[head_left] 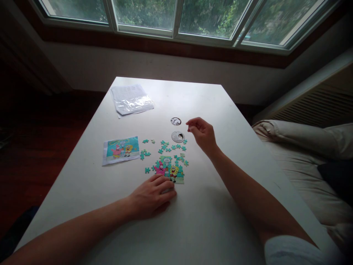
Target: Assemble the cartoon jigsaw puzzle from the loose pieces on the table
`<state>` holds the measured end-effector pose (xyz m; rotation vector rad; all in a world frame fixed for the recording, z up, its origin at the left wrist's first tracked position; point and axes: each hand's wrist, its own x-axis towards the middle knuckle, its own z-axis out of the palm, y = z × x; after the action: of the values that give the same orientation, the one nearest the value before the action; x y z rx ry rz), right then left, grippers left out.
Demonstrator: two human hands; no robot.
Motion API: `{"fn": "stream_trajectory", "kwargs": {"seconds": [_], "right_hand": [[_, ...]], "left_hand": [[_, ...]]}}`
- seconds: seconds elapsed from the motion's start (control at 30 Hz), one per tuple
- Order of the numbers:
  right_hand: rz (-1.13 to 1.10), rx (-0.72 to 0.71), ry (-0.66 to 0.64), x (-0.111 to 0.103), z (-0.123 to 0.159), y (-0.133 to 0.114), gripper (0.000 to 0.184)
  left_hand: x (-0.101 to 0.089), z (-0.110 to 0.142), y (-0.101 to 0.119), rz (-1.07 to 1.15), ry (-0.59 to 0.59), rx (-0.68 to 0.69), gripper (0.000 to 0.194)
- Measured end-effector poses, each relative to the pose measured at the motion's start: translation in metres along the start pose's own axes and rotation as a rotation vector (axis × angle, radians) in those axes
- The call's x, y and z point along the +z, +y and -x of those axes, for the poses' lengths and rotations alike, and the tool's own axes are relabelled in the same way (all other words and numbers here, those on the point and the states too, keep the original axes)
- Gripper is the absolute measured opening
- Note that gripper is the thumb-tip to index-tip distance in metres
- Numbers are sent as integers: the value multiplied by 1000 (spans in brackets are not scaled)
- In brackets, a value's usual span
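A partly joined jigsaw puzzle (166, 167) with pink, yellow and grey-green cartoon figures lies on the white table (204, 224). Loose teal jigsaw pieces (165, 145) are scattered around its upper and left sides. My left hand (154, 195) rests with fingers stretched at the puzzle's lower left edge, covering part of it. Over the table to the upper right, my right hand (202, 133) has its fingers curled in toward the thumb. Whatever is between those fingertips, if anything, is too small to make out. A printed reference picture (122, 150) lies left of the pieces.
Two round inserts are set in the tabletop, a far one (175, 121) and a near, silvery one (178, 136). Papers in a clear plastic sleeve (132, 99) lie at the back left. A cushioned seat (292, 158) stands on the right, below the window (176, 22) wall.
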<state>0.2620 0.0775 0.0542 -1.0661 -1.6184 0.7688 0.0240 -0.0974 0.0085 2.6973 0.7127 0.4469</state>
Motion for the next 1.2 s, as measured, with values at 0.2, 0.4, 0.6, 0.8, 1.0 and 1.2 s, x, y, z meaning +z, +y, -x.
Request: {"fn": "stream_trajectory", "kwargs": {"seconds": [0.2,0.4,0.6,0.8,1.0,1.2], "right_hand": [[211,106,-154,-18,48,37,17],[272,40,-329,-15,66,43,14],[401,-138,-459,-9,64,34,12],[523,-181,-488,-7,66,34,16],[612,-140,-513,-4,66,23,13],[659,-88,-554,-2,61,10,10]], "left_hand": [[-1,-3,1,17,-5,-10,35],[-2,-5,2,31,-7,-11,36],[-1,-4,-1,22,-1,-16,39],[0,-2,-2,5,22,-13,36],[-4,-3,0,-10,18,-39,37],[-5,-5,0,3,8,-46,37]]}}
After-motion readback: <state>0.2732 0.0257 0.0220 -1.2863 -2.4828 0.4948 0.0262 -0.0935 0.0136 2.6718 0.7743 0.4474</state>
